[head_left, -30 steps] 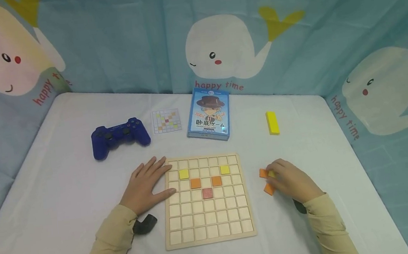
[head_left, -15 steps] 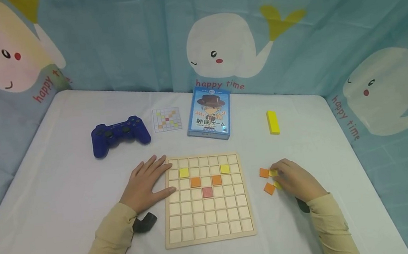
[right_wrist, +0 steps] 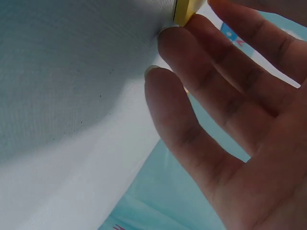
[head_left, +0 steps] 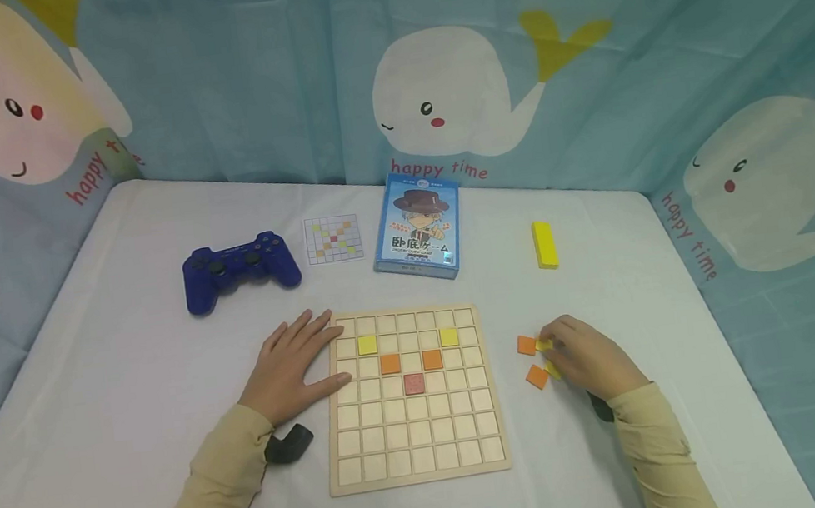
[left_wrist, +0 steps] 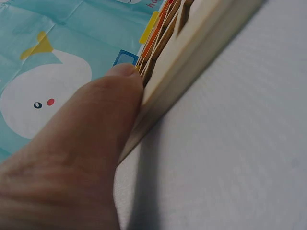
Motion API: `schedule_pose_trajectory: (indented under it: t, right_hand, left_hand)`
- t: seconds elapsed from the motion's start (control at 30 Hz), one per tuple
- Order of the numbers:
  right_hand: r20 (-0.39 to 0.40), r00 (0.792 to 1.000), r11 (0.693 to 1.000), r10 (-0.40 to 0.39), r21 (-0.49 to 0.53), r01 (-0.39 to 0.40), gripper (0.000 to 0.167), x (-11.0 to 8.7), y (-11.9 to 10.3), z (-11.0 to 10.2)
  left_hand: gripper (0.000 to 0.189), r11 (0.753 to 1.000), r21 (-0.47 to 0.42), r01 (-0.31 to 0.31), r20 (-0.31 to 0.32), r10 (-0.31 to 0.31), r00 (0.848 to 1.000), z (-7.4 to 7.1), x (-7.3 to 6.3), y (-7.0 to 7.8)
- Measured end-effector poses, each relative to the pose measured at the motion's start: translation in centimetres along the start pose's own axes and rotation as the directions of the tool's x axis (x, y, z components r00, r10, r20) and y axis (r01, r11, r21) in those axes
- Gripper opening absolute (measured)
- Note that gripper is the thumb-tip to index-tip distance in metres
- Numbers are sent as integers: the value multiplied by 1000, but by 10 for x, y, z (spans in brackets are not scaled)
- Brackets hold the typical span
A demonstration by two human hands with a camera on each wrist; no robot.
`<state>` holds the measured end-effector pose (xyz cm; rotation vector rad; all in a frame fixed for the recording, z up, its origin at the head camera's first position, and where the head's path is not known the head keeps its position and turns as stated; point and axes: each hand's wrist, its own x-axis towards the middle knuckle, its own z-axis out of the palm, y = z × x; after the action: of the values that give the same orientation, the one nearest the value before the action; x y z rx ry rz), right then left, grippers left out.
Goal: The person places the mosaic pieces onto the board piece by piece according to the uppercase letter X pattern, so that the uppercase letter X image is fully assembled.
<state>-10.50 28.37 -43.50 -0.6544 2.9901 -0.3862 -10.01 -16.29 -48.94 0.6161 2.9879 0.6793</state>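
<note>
My left hand [head_left: 289, 376] rests at the left edge of a wooden grid board [head_left: 371, 414], its fingers spread over the rim. In the left wrist view the thumb [left_wrist: 96, 105] presses against the board's side. Yellow tiles [head_left: 367, 345], orange tiles [head_left: 432, 359] and one red tile [head_left: 414, 384] sit in board cells. Right of the board, my right hand [head_left: 589, 359] pinches a yellow tile [head_left: 543, 345] low over the table; its grip is partly hidden. Another yellow tile [head_left: 553, 371] lies by the thumb. In the right wrist view a yellow tile [right_wrist: 182, 12] shows at the curled fingertips.
Two loose orange tiles [head_left: 537, 377] lie left of my right hand. Behind the board are a blue game controller [head_left: 239, 271], a printed pattern card [head_left: 333, 239], a blue card-game box [head_left: 417, 226] and a yellow block [head_left: 545, 245]. A patterned curtain [head_left: 244, 80] borders the table.
My right hand has shifted slightly right, uncovering more of the yellow tiles beside the orange ones. Over the last half second it barely moves. The left hand stays on the board.
</note>
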Motion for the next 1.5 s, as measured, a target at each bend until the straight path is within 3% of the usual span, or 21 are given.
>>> schedule_pose_trajectory:
  t: [0.27, 0.47, 0.67, 0.83, 1.1, 1.5]
  right_hand:
    - [-22, 1000, 1000, 7, -16, -7, 26, 4, -8, -4]
    - [-49, 994, 995, -100, 1, 100, 30, 10, -30, -8]
    - [-78, 947, 951, -310, -14, 310, 32, 22, -66, -6]
    - [-30, 915, 915, -403, 16, 403, 25, 33, -98, -1]
    - [-46, 818, 818, -573, 15, 574, 15, 48, -134, 16]
    - [127, 813, 822, -568, 27, 569, 14, 51, -163, 36]
  left_hand:
    - [74, 1000, -9, -10, -15, 10, 1000, -1, -1, 1]
    - [74, 1000, -10, -12, -18, 11, 1000, 0, -1, 0]
    - [74, 1000, -6, -18, -30, 18, 999, 2, 0, 0]
    - [74, 1000, -14, -13, -24, 13, 1000, 0, 0, 2]
    - [75, 1000, -12, -4, -5, 4, 1000, -2, 1, 3]
    - [74, 1000, -14, -12, -14, 11, 1000, -2, 0, 2]
